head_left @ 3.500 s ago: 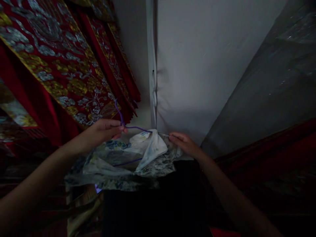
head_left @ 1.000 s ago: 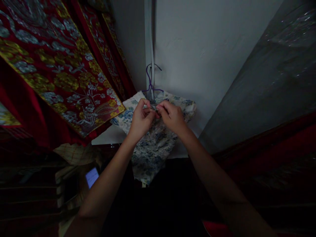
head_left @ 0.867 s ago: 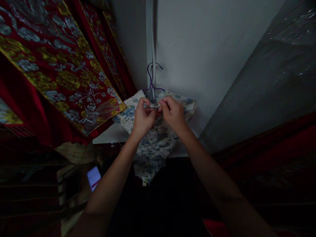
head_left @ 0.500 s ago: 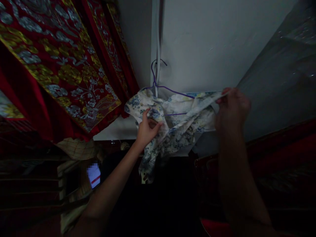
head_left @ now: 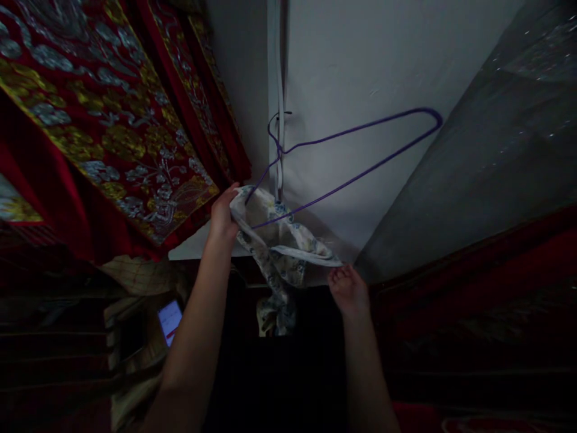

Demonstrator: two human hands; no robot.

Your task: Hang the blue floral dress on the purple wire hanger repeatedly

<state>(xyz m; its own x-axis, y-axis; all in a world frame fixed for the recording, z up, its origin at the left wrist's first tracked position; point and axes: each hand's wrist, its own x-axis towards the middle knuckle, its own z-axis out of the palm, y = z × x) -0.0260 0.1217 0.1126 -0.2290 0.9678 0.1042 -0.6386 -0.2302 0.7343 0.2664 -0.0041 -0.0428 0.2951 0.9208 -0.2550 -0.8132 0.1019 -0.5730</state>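
Note:
A purple wire hanger (head_left: 356,135) hangs by its hook from a white strip on the wall, and its right arm is bare. A white garment with blue flowers (head_left: 279,252) droops from the hanger's left end. My left hand (head_left: 224,213) grips the garment's upper left edge by that end. My right hand (head_left: 348,287) pinches the garment's lower right corner, below the hanger.
Red hangings embroidered in gold and silver (head_left: 103,114) fill the left. A grey plastic-covered surface (head_left: 496,138) slopes along the right. A white wall (head_left: 360,54) stands behind. A lit phone screen (head_left: 170,320) glows low on the left among dark things.
The garment has come off the hanger's right arm, which now shows bare. My right hand dropped from the upper right to below the hanger, pulling the cloth down. My left hand moved up to the left end.

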